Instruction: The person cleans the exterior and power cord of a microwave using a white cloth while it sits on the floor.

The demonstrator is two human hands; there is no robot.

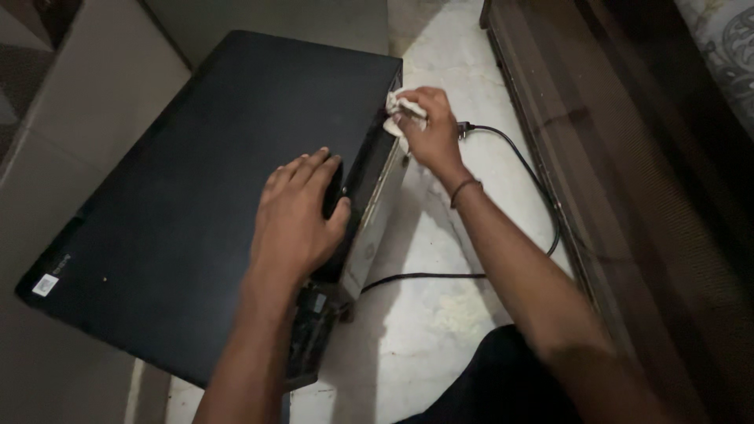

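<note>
The left hand [294, 216] lies flat and released on the black computer case [196, 180], near its right edge. The right hand [428, 126] clenches a white cloth [400, 114] against the case's far right corner, above the marble floor [440, 314] and black cable [518, 165].

Your left hand [294, 216] lies flat and palm down, its fingers [310, 166] spread and pointing away from you, thumb hooked over an edge. Your right arm stretches forward, wrist banded, and your right hand [428, 129] is curled tight with knuckles up.
</note>
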